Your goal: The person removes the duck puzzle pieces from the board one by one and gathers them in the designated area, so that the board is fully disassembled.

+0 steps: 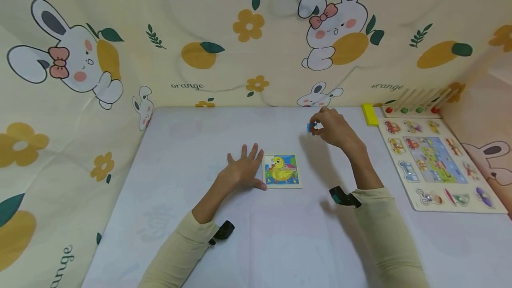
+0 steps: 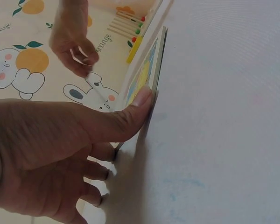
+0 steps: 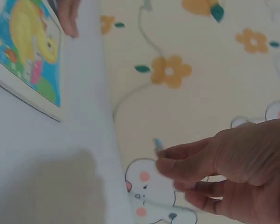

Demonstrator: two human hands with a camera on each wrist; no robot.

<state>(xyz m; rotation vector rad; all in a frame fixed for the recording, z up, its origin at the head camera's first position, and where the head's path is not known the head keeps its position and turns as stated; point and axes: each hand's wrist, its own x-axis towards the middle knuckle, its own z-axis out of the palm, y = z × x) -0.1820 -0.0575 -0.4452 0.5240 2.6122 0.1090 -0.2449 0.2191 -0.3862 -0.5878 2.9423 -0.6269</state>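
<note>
A small square jigsaw puzzle (image 1: 282,170) with a yellow duck picture lies flat on the table in its pale frame; a white patch shows at its upper left corner. My left hand (image 1: 242,170) is at the puzzle's left side with its fingers spread. In the left wrist view the left thumb (image 2: 142,96) rests against the frame's edge. My right hand (image 1: 334,128) is raised beyond the puzzle to the right, pinching a small blue puzzle piece (image 1: 310,127) between thumb and fingertips. The right wrist view shows the piece (image 3: 157,143) edge-on and blurred.
A large wooden picture board (image 1: 404,190) with vehicle shapes lies on the right of the white table (image 1: 280,243). Behind it are a yellow block (image 1: 370,115) and a rack with thin sticks and red and green balls (image 1: 419,110). A rabbit-print cloth (image 1: 248,57) hangs behind.
</note>
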